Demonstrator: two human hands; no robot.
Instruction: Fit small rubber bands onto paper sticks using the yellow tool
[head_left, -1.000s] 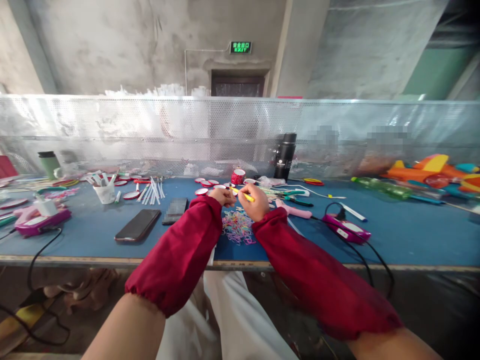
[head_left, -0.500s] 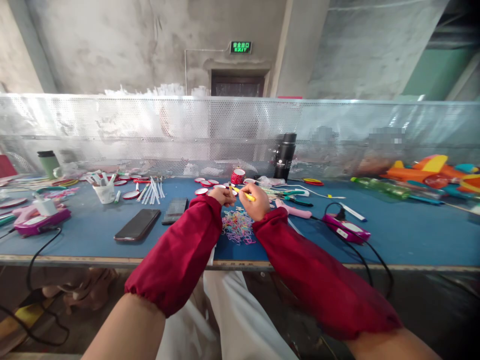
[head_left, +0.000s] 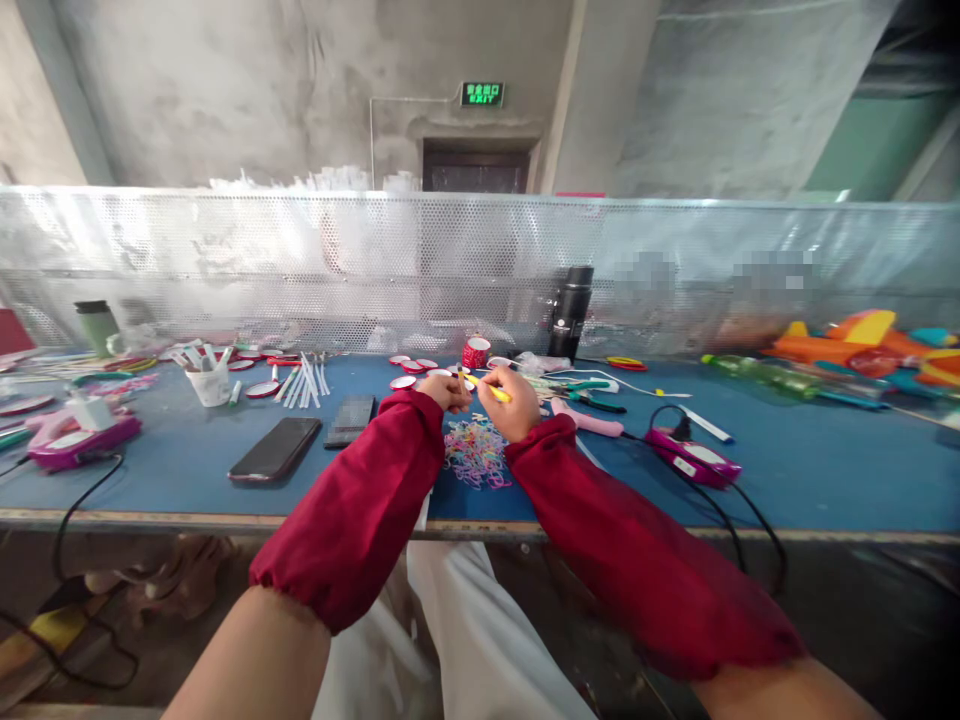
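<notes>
A slim yellow tool sits above the middle of the counter, pointing left. The right hand has it in a closed grip, fingers wrapped about it. Just left of its tip, the left hand keeps its fingers pinched together on a small thing, too tiny to make out. Beneath and nearer lies a loose heap of coloured loops. Beyond the hands are white discs with red rims and a red patterned roll; a black flask stands upright to their right. Farther left, a phone lies flat, with a white cup behind it. On the right, near a pink-handled tool, rests a purple box with a black cable.
</notes>
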